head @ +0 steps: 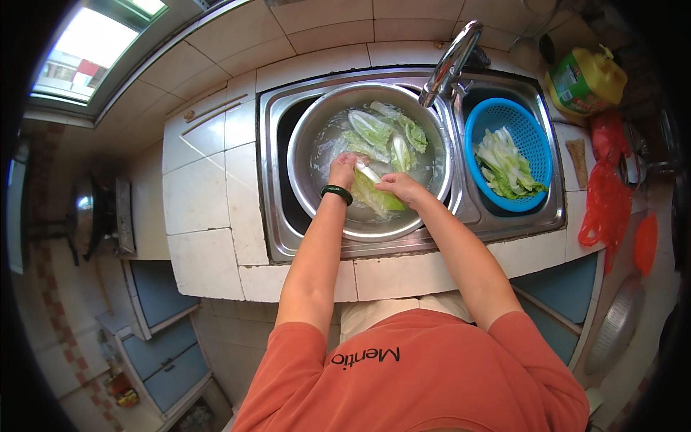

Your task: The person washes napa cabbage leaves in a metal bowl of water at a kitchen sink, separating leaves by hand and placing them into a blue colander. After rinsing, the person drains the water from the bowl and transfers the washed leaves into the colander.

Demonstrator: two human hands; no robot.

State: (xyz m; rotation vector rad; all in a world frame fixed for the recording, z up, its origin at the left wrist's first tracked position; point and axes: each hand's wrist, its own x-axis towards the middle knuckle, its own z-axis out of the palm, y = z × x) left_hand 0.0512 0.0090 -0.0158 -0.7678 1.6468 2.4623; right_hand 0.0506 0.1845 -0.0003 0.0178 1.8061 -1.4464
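Observation:
A large stainless steel basin (303,178) full of water sits in the left bowl of a double sink. Between my hands is a leaf of napa cabbage (372,193), its white stem up and its green part dipping into the water. My left hand (345,168), with a dark green bangle (337,194) at the wrist, grips the stem end. Thumb and fingers of my right hand (404,187) pinch the leaf's right edge. Several other cabbage leaves (371,129) float behind my hands.
A blue plastic colander (534,146) holding cabbage leaves (507,164) stands in the right bowl. The chrome faucet (453,59) arches over the basin's back right rim. Chopsticks (213,114) lie on the tiled counter at left. A yellow jug (588,81) and red plastic bag (607,200) are at right.

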